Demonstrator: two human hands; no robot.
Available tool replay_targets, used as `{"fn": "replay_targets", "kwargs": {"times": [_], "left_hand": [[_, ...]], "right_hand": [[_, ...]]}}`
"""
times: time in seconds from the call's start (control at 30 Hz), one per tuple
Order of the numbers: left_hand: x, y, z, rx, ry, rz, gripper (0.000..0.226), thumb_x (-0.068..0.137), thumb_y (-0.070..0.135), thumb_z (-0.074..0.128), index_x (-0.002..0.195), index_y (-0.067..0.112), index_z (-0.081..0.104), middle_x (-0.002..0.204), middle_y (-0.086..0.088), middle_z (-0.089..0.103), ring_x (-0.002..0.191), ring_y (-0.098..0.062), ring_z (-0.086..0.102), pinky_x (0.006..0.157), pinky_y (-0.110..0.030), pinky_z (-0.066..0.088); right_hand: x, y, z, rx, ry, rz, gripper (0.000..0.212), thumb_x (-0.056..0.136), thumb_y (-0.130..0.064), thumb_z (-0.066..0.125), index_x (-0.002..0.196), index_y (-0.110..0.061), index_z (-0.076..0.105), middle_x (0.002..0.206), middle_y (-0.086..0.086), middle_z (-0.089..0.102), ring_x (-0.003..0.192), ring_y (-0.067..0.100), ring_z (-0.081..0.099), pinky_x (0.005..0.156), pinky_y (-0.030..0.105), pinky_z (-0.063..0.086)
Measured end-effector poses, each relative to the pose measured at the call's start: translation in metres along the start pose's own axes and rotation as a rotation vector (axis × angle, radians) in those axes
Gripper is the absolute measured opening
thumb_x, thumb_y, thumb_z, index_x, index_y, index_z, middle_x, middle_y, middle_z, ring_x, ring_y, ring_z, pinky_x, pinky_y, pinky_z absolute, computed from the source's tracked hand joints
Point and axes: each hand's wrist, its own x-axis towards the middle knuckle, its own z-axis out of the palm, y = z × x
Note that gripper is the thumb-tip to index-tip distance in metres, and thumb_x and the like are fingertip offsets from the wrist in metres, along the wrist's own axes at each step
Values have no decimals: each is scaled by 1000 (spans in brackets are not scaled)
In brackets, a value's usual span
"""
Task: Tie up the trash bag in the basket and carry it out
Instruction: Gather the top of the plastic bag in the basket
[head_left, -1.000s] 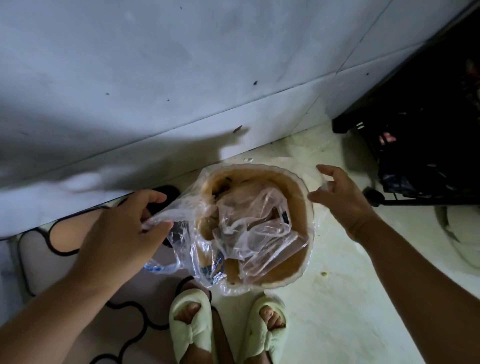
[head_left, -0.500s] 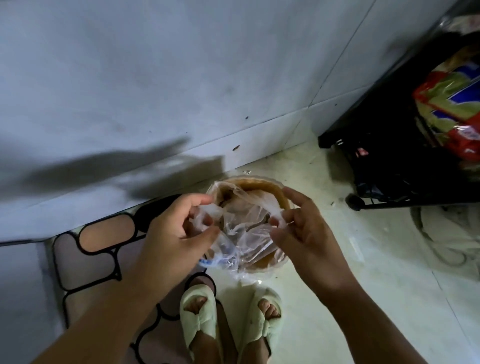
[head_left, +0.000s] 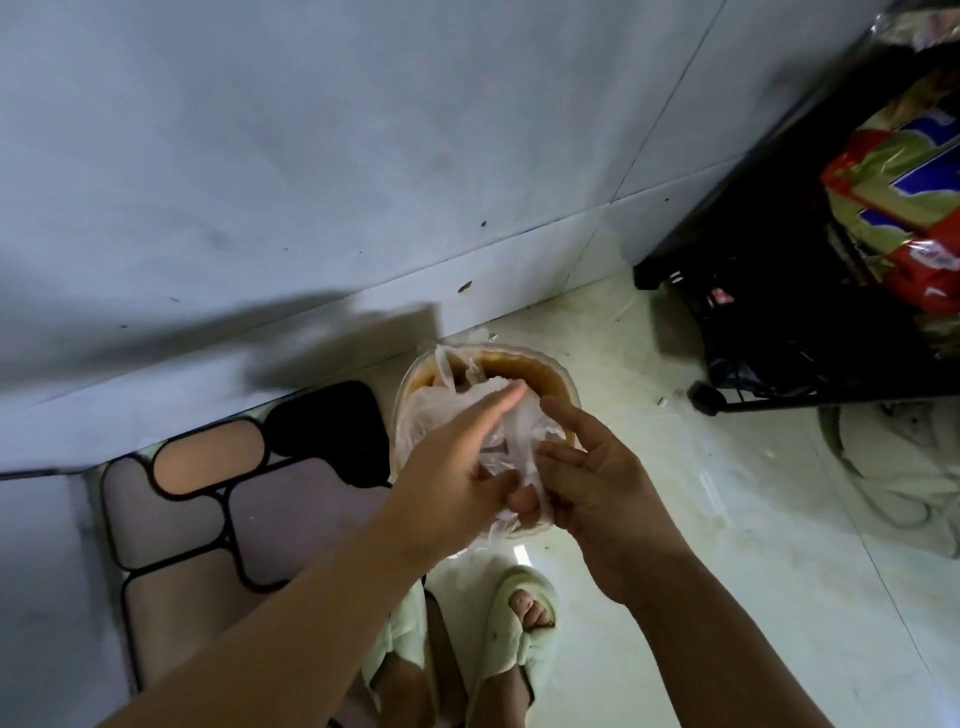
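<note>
Both hands meet over the basket (head_left: 558, 371), which sits right under them by the wall. The left hand (head_left: 452, 467) and right hand (head_left: 597, 488) each pinch gathered plastic of the bag (head_left: 511, 441), drawn together between them, likely to cross the ends for a knot. The bag remains inside the basket.

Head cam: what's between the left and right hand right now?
Only gathered clear plastic trash bag: a twisted strand runs between the left hand and right hand, above the round brown basket. Both hands grip it.
</note>
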Motion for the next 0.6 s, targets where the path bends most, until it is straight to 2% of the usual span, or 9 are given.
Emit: {"fn": "replay_targets", "kwargs": {"times": [0.07,0.13,0.17,0.23,0.27,0.33,0.43,0.5,0.6], "left_hand": [[8,-2,5,40,-23,18,67,80,8,64,131,42,38,104,-3,65,90,-12,61,90,-36,53],[16,-3,5,126,-16,33,67,76,15,68,133,37,39,121,-5,59,102,-10,53,92,-22,44],[19,-4,3,116,-34,29,66,74,20,68,132,38,40,124,-4,58,106,-13,52,94,-26,45],[25,-7,1,84,-96,52,65,70,28,68,129,38,42,121,0,60,114,-20,54,97,-45,47],[26,-8,-1,88,-121,58,64,68,29,69,127,36,44,119,3,60,115,-20,54,96,-47,47],[28,-11,-8,48,-137,3,60,66,24,70,119,34,46,107,10,57,106,-13,55,88,-37,50],[26,-15,-22,-132,-91,-105,55,71,10,73,116,27,49,81,7,53,80,-3,56,68,-22,48],[25,-22,-25,1,-6,-103,42,72,14,73,108,25,55,67,10,50,63,3,54,58,-14,46],[25,-32,-23,342,94,-5,12,76,29,70,84,21,69,48,13,51,53,4,52,49,-12,37]], "right_hand": [[2,-1,-3,-20,-34,-6,58,87,8,47,134,-25,43,71,12,74,49,18,62,58,32,57],[5,-4,-6,-55,-64,-27,59,86,7,48,132,-29,45,77,15,73,51,19,61,57,32,56],[6,-5,-7,-73,-71,-31,58,85,7,49,131,-29,46,80,16,73,52,20,62,56,29,56],[11,-6,-11,-108,-52,-29,57,83,6,54,129,-27,47,84,16,72,60,20,67,60,26,55],[13,-7,-13,-132,-23,-28,57,82,5,57,129,-25,46,88,15,72,69,21,69,64,25,55],[19,-9,-21,-215,57,-32,57,79,2,62,127,-23,48,93,12,66,89,23,67,64,19,54],[26,-10,-32,-355,220,-28,31,81,-5,62,109,-19,60,89,4,62,87,19,63,57,13,51],[33,-4,-38,-446,311,3,9,83,-12,62,90,-15,67,86,4,65,82,18,61,62,18,49],[43,8,-40,-478,371,89,12,83,-17,62,74,-12,69,83,7,66,78,20,58,66,26,50]]}}
